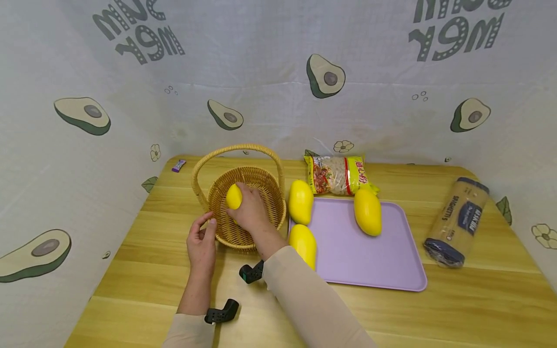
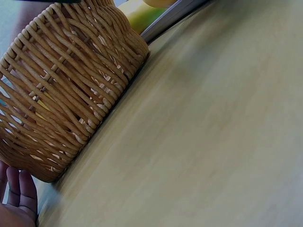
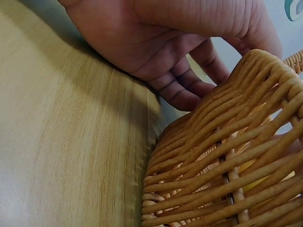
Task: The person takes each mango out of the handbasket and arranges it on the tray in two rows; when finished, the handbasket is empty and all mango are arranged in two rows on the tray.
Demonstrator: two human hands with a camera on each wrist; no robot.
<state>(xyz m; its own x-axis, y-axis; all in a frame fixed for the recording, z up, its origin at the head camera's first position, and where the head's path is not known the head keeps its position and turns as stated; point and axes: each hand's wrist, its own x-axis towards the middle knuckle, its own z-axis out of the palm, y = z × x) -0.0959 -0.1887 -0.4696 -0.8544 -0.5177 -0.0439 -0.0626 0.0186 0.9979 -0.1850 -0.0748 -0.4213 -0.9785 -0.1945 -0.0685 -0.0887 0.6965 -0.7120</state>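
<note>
A wicker basket (image 1: 223,237) with a tall arched handle stands on the table at centre left in the head view. My right hand (image 1: 251,208) reaches inside it and grips a yellow mango (image 1: 234,196), whose lower part the hand covers. At the basket's left side, my left hand (image 1: 202,241) holds the rim near the handle's foot between thumb and index finger. The left hand's other fingers (image 2: 26,191) lie close to the weave in the left wrist view. In the right wrist view, the left hand (image 3: 156,42) appears beyond the basket's wall (image 3: 213,156).
Right of the basket lies a lilac tray (image 1: 357,263), with one mango (image 1: 368,212) on it. Two more mangoes (image 1: 301,202) sit along its left edge. Behind is a noodle bag (image 1: 335,175); a spaghetti pack (image 1: 457,222) lies far right. A small purple packet (image 1: 178,166) is back left.
</note>
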